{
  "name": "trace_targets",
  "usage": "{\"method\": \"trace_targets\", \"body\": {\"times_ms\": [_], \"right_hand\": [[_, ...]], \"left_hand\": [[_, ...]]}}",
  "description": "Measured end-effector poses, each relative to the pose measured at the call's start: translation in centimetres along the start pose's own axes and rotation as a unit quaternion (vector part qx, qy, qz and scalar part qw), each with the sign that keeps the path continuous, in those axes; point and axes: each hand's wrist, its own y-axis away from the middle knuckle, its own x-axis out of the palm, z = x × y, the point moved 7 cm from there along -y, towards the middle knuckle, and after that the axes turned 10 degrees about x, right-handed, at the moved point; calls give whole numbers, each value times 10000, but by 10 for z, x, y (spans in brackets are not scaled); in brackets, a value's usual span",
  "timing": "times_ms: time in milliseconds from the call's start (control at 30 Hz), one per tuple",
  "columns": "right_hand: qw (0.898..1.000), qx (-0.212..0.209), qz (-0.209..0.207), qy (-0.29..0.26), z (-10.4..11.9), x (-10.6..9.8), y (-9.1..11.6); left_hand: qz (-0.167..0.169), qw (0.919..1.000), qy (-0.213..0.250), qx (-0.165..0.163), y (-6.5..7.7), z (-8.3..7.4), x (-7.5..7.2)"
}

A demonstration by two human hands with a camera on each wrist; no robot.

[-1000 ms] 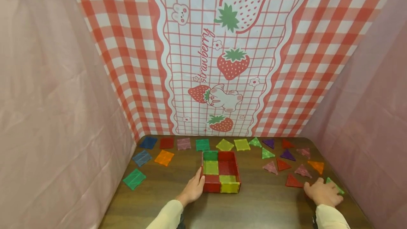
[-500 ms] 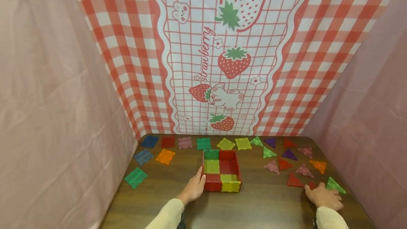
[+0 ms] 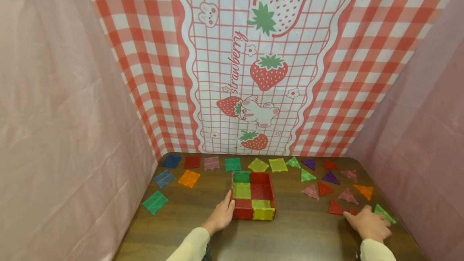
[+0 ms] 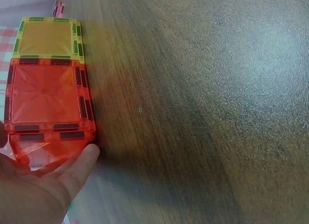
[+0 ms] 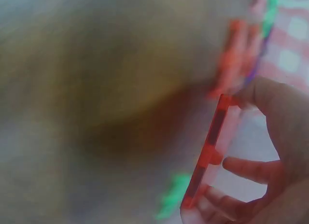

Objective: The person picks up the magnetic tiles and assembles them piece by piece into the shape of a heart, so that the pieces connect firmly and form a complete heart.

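Note:
A shallow open box of red, yellow and green translucent magnetic tiles (image 3: pixel 242 213) stands mid-table. My left hand (image 3: pixel 222 214) rests against its left wall with fairly straight fingers; in the left wrist view the fingertip (image 4: pixel 91 150) touches the near corner of the red side. Over at the right, my right hand (image 3: pixel 370 224) pinches a red magnetic tile (image 5: pixel 207 151) between thumb and fingers. That tile is nearly edge-on in the right wrist view, so its full shape is hidden. A green triangle tile (image 3: pixel 384 213) lies beside this hand, and a red triangle tile (image 3: pixel 335 207) lies to its left.
Square tiles lie along the left and back, among them a green one (image 3: pixel 155 202), an orange one (image 3: pixel 189 178) and a yellow one (image 3: pixel 278 165). Several triangle tiles, such as a purple one (image 3: pixel 331 177), are spread at the back right. Cloth walls enclose the table.
My right hand has moved slightly left off the green triangle, and a red tile now shows at its fingers. My left hand and the box keep their places.

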Motion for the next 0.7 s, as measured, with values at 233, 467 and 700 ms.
{"method": "trace_targets", "body": {"times_ms": [233, 467, 700], "right_hand": [[9770, -1774, -1183, -29, 100, -40, 32], [9049, -3836, -1833, -179, 216, -41, 80], [8556, -5068, -1023, 240, 305, -7, 121]], "left_hand": [[-109, 9999, -31, 25, -1, -1, -2], [-7, 10000, -47, -14, 1, -2, 0], [35, 10000, -41, 10, 1, -2, 0]]}}
